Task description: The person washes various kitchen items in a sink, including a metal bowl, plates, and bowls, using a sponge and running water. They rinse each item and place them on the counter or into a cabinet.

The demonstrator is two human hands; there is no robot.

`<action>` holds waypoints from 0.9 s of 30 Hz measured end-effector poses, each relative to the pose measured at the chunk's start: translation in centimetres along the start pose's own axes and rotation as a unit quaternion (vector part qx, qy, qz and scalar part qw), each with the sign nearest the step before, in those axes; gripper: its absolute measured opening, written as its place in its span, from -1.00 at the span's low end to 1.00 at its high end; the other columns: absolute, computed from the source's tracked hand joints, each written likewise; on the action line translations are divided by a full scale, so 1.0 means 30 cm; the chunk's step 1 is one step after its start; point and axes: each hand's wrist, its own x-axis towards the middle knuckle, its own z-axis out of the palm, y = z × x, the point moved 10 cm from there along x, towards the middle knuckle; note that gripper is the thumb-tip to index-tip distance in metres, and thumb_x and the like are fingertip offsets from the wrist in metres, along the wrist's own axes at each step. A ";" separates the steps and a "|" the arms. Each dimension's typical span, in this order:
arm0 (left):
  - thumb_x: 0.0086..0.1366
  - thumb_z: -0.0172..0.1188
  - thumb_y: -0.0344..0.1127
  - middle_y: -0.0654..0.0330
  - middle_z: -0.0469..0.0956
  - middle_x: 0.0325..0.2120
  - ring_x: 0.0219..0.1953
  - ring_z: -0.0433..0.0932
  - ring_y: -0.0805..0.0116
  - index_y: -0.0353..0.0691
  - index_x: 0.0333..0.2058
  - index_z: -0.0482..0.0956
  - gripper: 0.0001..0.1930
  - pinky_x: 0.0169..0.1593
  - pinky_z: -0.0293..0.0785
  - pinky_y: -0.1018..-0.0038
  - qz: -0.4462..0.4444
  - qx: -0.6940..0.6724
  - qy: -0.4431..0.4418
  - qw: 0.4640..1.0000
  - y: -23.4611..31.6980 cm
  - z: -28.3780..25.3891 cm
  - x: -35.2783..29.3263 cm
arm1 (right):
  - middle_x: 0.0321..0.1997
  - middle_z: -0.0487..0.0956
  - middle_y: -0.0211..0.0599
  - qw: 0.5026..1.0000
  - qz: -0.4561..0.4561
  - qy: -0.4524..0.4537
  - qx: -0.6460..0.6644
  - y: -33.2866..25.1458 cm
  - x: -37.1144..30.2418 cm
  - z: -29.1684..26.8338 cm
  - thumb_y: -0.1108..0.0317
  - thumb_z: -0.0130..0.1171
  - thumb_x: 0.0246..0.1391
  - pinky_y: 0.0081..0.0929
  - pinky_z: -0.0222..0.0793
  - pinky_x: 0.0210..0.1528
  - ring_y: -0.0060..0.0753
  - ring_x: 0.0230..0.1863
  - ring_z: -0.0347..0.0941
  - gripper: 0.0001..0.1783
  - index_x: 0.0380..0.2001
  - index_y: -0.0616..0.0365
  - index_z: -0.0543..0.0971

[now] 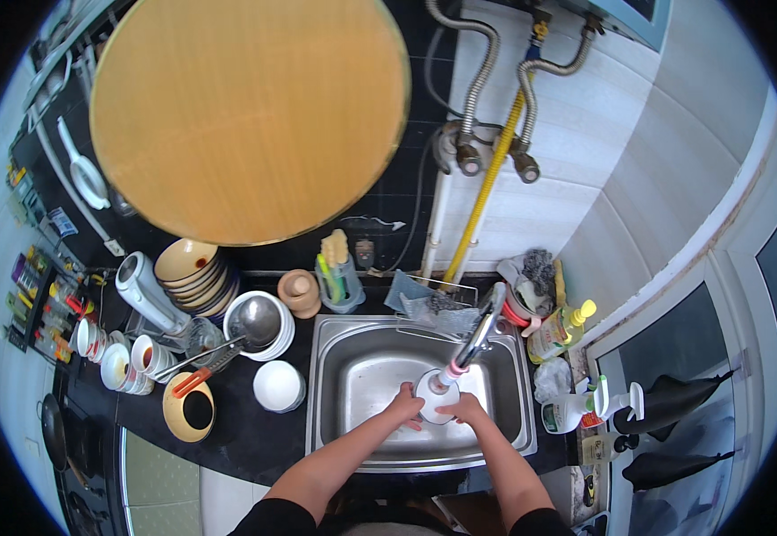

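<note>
Under the faucet [485, 327], a small white bowl [429, 413] is held between my two hands inside the steel sink [344, 451]. My left hand [403, 407] grips its left side, and my right hand [466, 408] closes on its right side. The pinkish tip of the faucet is right above the bowl and covers part of it. Whether water runs, I cannot make out.
Left of the sink stand a white bowl [279, 387], stacked white bowls with a ladle [255, 322], and a tan bowl [176, 413]. A wire rack [406, 330] sits behind the basin. Spray bottles [564, 413] line the right side. A large round board [250, 116] looms at the back.
</note>
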 end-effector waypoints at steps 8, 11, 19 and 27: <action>-0.04 -0.10 -0.53 -0.20 0.17 -0.09 -0.24 0.42 -0.08 -0.32 0.07 -0.14 -0.35 -0.43 0.54 0.17 0.074 -0.009 0.077 0.994 0.029 -0.029 0.027 | -0.49 0.53 -0.09 0.939 -0.157 0.227 -0.208 -0.199 0.116 -0.152 0.01 0.17 -0.27 -0.24 0.37 -0.37 -0.10 -0.42 0.47 -0.57 -0.45 0.18 0.53; -0.06 -0.09 -0.59 -0.18 0.14 -0.06 -0.10 0.32 -0.07 -0.34 0.07 -0.13 -0.33 -0.22 0.48 0.26 0.206 -0.003 0.159 0.966 0.018 -0.087 0.097 | -0.50 0.53 -0.03 0.960 -0.151 0.237 -0.001 0.040 0.277 0.002 0.17 0.17 -0.26 -0.29 0.37 -0.39 -0.14 -0.42 0.49 -0.64 -0.47 0.27 0.52; -0.04 -0.06 -0.63 -0.15 0.09 0.03 0.14 0.05 0.04 -0.37 0.11 -0.12 -0.30 0.15 0.05 0.28 0.144 -0.158 0.065 0.975 0.079 -0.056 -0.028 | -0.49 0.53 -0.03 0.953 -0.098 0.141 0.248 -0.006 0.129 0.027 0.28 0.11 -0.17 -0.34 0.42 -0.47 -0.22 -0.52 0.51 -0.56 -0.19 0.31 0.40; 0.05 0.08 -0.26 -0.14 0.02 0.10 0.20 -0.06 0.02 -0.42 0.11 -0.03 -0.29 0.20 -0.18 0.08 0.379 0.570 0.116 0.720 0.189 0.147 -0.150 | -0.51 0.49 0.13 0.943 -0.114 0.308 0.047 -0.069 -0.007 -0.129 0.36 -0.09 -0.07 -0.14 0.36 -0.37 0.08 -0.48 0.45 -0.65 -0.18 0.30 0.34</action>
